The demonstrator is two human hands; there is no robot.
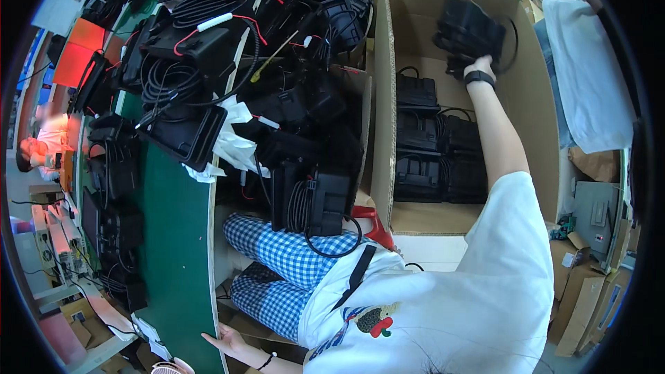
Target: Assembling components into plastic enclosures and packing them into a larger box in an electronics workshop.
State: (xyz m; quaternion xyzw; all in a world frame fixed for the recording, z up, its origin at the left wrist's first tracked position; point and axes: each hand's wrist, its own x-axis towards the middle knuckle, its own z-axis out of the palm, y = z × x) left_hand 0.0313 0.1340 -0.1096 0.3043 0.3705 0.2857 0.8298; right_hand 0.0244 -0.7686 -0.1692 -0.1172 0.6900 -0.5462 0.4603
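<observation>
White T-shirt fabric fills the lower right of the view, closest to the camera, with blue checked trousers just left of it. From the shoulder, the person's right arm stretches up and away into a tall open cardboard box. The right hand, with a dark watch band at the wrist, grips a black boxy device with a looped black cable, held high inside the box near its far wall. Fingers are hidden behind the device, so only the back of the hand shows. Below the raised device, well apart from it, more black devices of the same kind lie stacked in rows on the box floor.

At the bottom edge, the left hand lies open with fingers spread, pressed against the end of a green table; its forearm is partly cut off by the frame. A dense heap of black devices and tangled cables covers the table and the space beside the box; single items there are hard to tell apart. Another person, blurred, sits at the far left.
</observation>
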